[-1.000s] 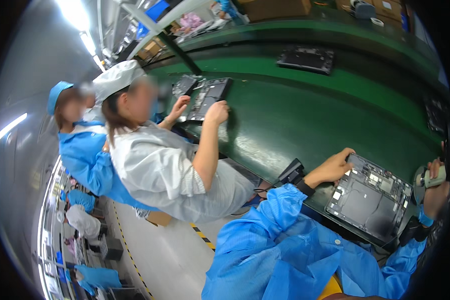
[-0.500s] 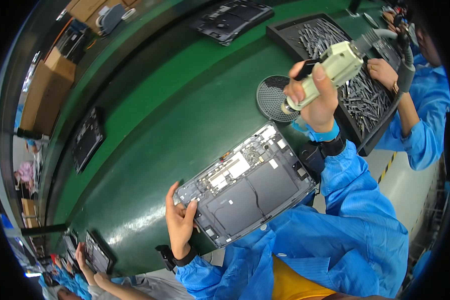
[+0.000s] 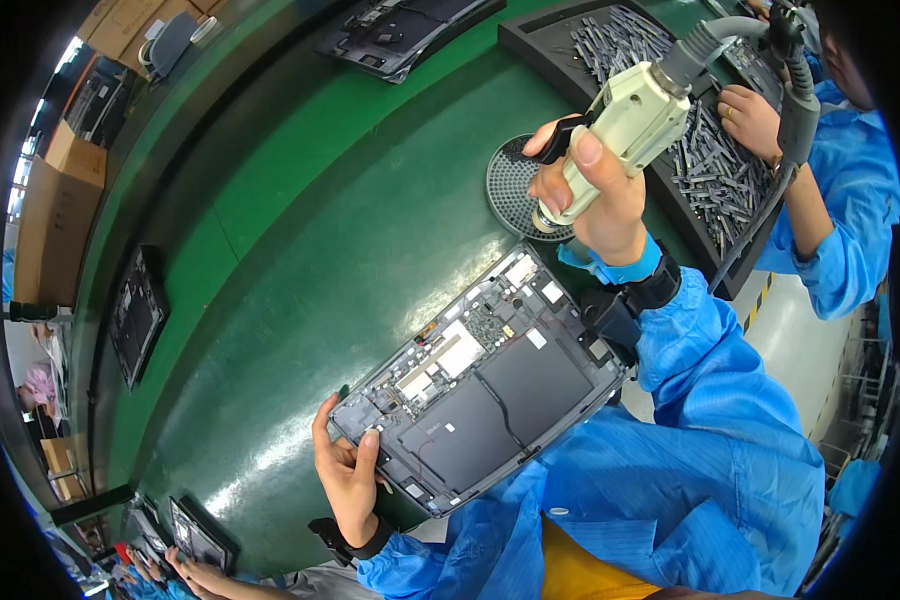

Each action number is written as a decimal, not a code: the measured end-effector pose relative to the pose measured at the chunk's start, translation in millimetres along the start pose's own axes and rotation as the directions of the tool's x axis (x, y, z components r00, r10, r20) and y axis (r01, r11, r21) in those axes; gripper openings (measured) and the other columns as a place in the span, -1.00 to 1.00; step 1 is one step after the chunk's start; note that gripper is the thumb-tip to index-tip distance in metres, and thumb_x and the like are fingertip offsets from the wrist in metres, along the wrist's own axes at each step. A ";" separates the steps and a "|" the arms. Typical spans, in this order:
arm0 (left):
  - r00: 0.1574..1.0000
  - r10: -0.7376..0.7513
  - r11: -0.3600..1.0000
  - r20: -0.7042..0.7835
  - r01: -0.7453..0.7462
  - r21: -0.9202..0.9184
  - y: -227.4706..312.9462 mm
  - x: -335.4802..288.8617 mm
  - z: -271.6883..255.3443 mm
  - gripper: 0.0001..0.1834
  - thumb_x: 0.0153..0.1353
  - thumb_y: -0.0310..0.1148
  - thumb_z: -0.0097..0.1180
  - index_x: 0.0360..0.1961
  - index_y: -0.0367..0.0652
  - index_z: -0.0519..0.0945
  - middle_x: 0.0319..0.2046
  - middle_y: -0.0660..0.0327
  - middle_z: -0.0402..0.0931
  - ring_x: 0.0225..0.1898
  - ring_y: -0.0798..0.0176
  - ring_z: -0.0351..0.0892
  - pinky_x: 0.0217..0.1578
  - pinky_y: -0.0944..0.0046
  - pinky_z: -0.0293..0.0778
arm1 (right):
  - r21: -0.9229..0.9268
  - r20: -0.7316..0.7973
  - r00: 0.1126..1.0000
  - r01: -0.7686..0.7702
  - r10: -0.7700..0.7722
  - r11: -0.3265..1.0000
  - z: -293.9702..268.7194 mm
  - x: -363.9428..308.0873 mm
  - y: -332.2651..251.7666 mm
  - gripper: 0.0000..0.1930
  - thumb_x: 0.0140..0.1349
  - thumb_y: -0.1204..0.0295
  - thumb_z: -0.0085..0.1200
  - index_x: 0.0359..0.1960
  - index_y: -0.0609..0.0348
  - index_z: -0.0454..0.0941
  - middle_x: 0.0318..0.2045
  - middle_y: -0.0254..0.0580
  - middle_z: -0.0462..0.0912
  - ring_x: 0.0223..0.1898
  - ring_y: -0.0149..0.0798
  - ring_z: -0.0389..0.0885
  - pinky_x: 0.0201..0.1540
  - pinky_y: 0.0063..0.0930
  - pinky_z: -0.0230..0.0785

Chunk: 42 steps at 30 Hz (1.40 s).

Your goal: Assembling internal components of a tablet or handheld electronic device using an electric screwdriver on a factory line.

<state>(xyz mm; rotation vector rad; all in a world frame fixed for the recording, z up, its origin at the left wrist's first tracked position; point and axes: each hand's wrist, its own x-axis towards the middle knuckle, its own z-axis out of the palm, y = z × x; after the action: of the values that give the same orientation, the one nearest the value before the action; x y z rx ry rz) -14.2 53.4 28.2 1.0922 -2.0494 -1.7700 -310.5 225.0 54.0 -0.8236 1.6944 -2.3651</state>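
Opened laptop (image 3: 480, 385) on belt (image 3: 300, 220); round dish (image 3: 515, 185) behind, prob. touching tray (image 3: 570, 50).

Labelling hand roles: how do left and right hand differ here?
The left hand lies low on the open laptop's corner, fingers flat; the right hand is raised above it, fist closed round a pale electric screwdriver. Left holds no tool; right does. Both are bare, with dark wrist straps and blue sleeves.
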 end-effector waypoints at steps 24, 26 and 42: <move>0.990 0.029 0.996 0.137 -0.017 -0.084 -18.3 -8.0 -11.9 -0.15 0.09 -0.51 0.19 0.32 -0.14 -0.05 -0.36 0.11 0.57 -0.47 0.45 0.47 -0.46 0.45 0.35 | 0.294 0.165 0.985 0.004 -0.055 0.956 -43.4 4.8 -36.6 -0.45 0.34 0.07 -0.30 -0.09 0.47 0.33 -0.70 -0.39 0.23 -0.60 -0.45 0.19 -0.24 -0.47 0.17; 0.978 0.121 0.993 0.167 -0.122 -0.008 -23.6 -15.0 -11.9 -0.11 0.06 -0.52 0.22 0.32 -0.19 -0.08 -0.39 0.14 0.56 -0.49 0.44 0.45 -0.47 0.44 0.34 | 0.304 0.260 0.964 -0.024 -0.059 0.952 -25.1 6.5 -50.2 -0.42 0.29 -0.01 -0.24 -0.07 0.40 0.35 -0.71 -0.41 0.23 -0.60 -0.47 0.18 -0.24 -0.46 0.15; 0.970 0.238 0.970 -0.050 -0.235 0.056 -33.6 -33.3 -4.4 -0.14 -0.02 -0.46 0.24 0.28 -0.30 0.04 -0.66 0.17 0.36 -0.64 0.26 0.41 -0.56 0.29 0.33 | 0.216 0.772 0.628 -0.409 0.101 0.886 176.2 -111.7 -29.7 -0.23 0.08 -0.24 0.00 -0.17 0.41 0.35 -0.70 -0.30 0.40 -0.60 -0.40 0.39 -0.32 -0.42 0.33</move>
<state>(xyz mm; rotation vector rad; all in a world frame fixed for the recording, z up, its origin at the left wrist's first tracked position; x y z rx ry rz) 24.7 71.9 8.1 0.8571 -2.1010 -1.5626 -123.4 131.9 80.8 -1.1532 0.8947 -1.6751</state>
